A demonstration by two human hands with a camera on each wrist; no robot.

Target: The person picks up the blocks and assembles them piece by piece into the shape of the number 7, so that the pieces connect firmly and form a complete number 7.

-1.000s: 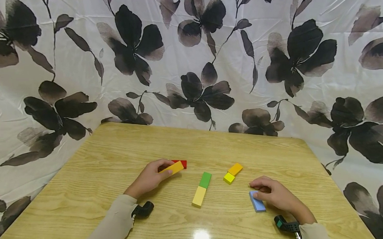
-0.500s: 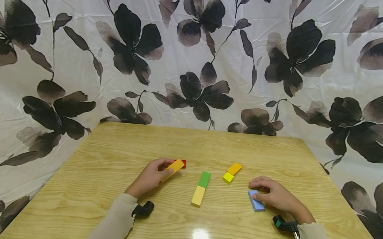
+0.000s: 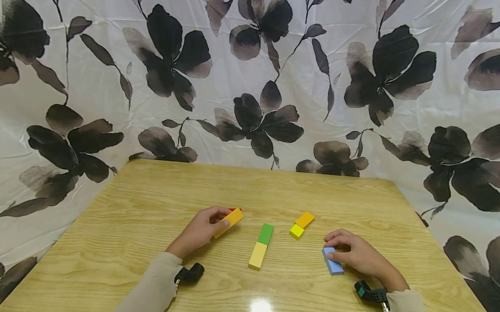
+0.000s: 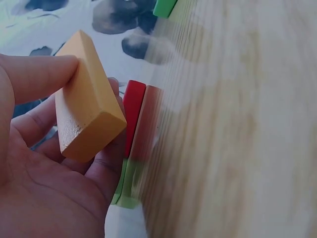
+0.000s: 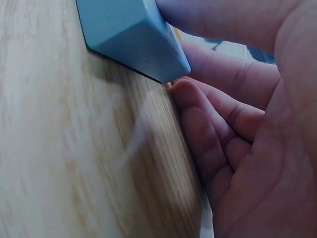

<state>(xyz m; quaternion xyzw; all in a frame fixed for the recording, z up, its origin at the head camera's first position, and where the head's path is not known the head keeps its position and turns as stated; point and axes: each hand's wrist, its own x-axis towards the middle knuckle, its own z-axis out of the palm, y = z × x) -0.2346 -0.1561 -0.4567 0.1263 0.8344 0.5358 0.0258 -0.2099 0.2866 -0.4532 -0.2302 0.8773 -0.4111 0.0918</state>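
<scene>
My left hand (image 3: 200, 228) pinches an orange-yellow block (image 3: 229, 222) between thumb and fingers, tilted and raised off the table. In the left wrist view the thumb presses one broad face of this block (image 4: 86, 99). Just behind it lies a red block (image 4: 133, 111), mostly covered in the head view, with a green piece (image 4: 120, 186) at its end. On the right, my right hand (image 3: 360, 255) holds a blue block (image 3: 333, 263), the thumb on its top and the index finger at its far side. The other fingers curl against the table in the right wrist view.
Between the hands, a green block (image 3: 265, 234) and a pale yellow block (image 3: 257, 256) lie end to end. Farther right, an orange block (image 3: 305, 219) touches a small yellow block (image 3: 296, 231). A floral cloth (image 3: 253, 81) hangs behind the wooden table (image 3: 169, 185).
My left hand has shifted slightly right with the orange-yellow block, which now stands more steeply and covers more of the red block. My right hand stays on the blue block.
</scene>
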